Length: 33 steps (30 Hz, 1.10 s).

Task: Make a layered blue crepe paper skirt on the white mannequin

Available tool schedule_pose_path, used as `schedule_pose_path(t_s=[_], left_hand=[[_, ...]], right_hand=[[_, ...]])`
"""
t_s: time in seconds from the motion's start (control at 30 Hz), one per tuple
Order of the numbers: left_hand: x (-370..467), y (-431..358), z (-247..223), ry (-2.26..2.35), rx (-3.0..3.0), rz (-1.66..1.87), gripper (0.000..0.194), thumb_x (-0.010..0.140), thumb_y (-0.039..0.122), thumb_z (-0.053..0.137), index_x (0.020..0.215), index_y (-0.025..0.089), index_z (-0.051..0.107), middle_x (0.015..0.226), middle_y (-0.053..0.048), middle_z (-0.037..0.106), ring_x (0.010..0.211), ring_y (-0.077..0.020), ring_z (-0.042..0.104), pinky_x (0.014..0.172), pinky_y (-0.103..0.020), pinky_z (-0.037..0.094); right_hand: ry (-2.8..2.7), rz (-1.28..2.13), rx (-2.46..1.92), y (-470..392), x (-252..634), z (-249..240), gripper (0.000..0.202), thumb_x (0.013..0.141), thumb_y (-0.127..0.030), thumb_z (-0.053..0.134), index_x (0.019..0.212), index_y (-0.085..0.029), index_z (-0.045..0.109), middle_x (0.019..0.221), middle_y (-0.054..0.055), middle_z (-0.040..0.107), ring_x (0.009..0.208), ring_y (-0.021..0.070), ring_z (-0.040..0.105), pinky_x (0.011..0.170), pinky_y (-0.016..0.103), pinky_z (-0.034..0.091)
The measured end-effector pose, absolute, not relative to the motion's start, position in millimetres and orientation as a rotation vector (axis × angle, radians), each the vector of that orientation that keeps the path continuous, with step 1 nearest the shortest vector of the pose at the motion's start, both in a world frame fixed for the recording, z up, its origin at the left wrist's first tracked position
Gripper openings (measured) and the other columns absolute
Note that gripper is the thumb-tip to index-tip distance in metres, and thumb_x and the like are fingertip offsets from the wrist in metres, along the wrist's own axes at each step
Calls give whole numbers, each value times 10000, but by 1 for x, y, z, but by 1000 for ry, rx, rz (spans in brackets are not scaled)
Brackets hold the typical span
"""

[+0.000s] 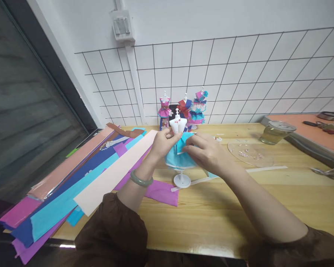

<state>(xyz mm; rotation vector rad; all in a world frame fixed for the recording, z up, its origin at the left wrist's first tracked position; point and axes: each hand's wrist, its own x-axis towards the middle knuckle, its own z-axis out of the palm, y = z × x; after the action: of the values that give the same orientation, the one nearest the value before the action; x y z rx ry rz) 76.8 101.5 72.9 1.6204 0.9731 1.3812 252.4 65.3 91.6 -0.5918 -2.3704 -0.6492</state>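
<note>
A small white dress form (178, 125) stands upright on a round base (182, 180) in the middle of the table. Light blue crepe paper (178, 158) flares around its lower body as a skirt. My left hand (164, 144) is closed at the form's waist, thumb in front, on the skirt's top edge. From the other side, the bent fingers of my right hand (204, 148) pinch a brighter blue crepe paper piece (187, 138) lying over the skirt. The right fingertips are partly hidden. Red bits dot the form's neckline.
Long crepe paper strips (114, 167) in several colours lie at left. Behind stand dressed mini forms (197, 107) against the tiled wall. To the right are a clear plate (250, 155) with small beads, a lidded glass jar (277, 132), scissors (327, 172) and an orange board (314, 135).
</note>
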Motion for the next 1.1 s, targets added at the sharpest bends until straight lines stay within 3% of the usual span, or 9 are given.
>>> schedule_pose_path(t_s=[0.23, 0.37, 0.47, 0.73, 0.87, 1.1], left_hand=[[71, 105, 79, 955, 1527, 1441, 354, 713, 340, 685, 979, 112, 639, 1051, -118, 679, 963, -257, 636, 822, -361, 503], [70, 103, 79, 892, 1574, 1377, 396, 731, 359, 675, 1028, 103, 626, 1069, -134, 670, 1000, -267, 622, 840, -367, 494], [71, 98, 80, 769, 1634, 1254, 421, 758, 354, 659, 1101, 118, 597, 1134, -135, 643, 1038, -260, 606, 860, -362, 489], [76, 86, 83, 613, 1683, 1050, 471, 798, 371, 622, 1193, 141, 511, 1149, -140, 631, 1037, -251, 607, 828, -353, 508], [76, 84, 83, 689, 1814, 1068, 454, 811, 374, 600, 1201, 163, 504, 1184, -131, 611, 1070, -249, 591, 855, -360, 499], [76, 84, 82, 852, 2042, 1113, 316, 817, 322, 570, 1075, 140, 547, 1108, -117, 636, 1060, -255, 591, 920, -398, 467]], right_hand=[[-2406, -569, -574, 69, 251, 87, 237, 883, -143, 424, 873, -182, 657, 817, 93, 615, 711, 190, 482, 607, 331, 356], [-2352, -79, -529, 59, 254, 100, 158, 855, -194, 488, 941, -191, 621, 890, 86, 619, 801, 195, 551, 698, 335, 434], [-2089, 186, -666, 57, 261, 108, 116, 875, -255, 487, 833, -206, 584, 861, 63, 615, 831, 192, 574, 762, 335, 452], [-2098, 674, -1088, 72, 276, 109, 383, 808, -549, 518, 922, -195, 613, 969, 69, 650, 864, 224, 583, 673, 309, 453], [-2097, 718, -1065, 73, 275, 107, 384, 780, -560, 545, 808, -185, 618, 849, 53, 635, 793, 199, 569, 626, 281, 428], [-2128, 616, -1038, 69, 273, 109, 274, 798, -438, 559, 757, -170, 601, 752, 26, 591, 706, 156, 527, 587, 249, 388]])
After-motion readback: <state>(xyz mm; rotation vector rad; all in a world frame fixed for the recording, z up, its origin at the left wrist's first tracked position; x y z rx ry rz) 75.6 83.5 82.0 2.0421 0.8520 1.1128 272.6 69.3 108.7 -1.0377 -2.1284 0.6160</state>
